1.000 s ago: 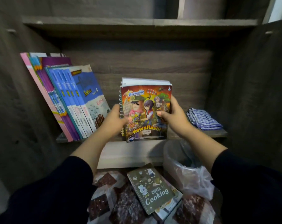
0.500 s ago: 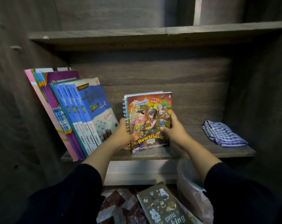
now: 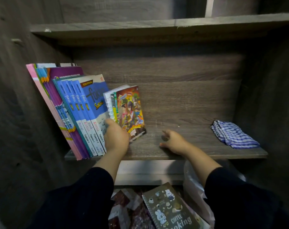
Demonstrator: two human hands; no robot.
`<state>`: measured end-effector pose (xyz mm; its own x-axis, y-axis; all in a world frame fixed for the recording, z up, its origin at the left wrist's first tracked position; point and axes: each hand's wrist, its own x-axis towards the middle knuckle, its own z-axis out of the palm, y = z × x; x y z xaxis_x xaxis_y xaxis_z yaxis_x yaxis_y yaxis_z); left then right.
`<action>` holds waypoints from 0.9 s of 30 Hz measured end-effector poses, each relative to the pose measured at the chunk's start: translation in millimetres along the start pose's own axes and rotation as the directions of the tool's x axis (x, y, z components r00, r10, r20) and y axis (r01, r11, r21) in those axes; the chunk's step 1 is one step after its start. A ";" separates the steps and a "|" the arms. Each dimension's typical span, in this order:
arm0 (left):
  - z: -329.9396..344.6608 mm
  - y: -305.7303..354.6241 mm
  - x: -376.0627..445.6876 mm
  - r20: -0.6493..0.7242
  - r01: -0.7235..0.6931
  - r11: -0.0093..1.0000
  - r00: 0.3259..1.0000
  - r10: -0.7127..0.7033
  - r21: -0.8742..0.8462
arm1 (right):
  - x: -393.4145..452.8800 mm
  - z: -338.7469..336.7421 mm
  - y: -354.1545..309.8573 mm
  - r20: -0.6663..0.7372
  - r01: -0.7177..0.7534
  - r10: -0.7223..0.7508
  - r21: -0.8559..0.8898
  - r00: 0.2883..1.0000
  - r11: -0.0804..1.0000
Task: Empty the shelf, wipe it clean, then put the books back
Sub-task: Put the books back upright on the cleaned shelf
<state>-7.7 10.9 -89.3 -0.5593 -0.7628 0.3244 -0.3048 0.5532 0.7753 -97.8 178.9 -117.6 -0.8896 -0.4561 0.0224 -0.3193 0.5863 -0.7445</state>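
Leaning to the left on the shelf we see the row of books, w/ the comic book tilted against it. Our left hand presses the comic's lower edge, fingers mostly hidden. Right hand rests relaxed on the shelf, holding nothing. Checked cloth lies far right.

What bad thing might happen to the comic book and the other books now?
1. The comic book only leans on the row of blue books, with bare shelf to its right. If the left hand lets go, it might slide down flat.
2. The whole row tilts left, so a push may tip it further.
3. The cooking notebook lies below the shelf and could be forgotten or stepped on.
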 end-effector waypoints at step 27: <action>-59.8 13.1 50.8 0.475 0.103 0.954 0.849 -0.232 0.283 | 27.3 87.6 -42.4 0.133 0.167 -0.143 -0.193 0.981 0.967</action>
<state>6.0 -40.7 -30.3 -0.7702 -0.6167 -0.1624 -0.5661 0.5439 0.6194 -80.0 82.9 -143.9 -0.7834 -0.6203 0.0399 -0.5207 0.6198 -0.5871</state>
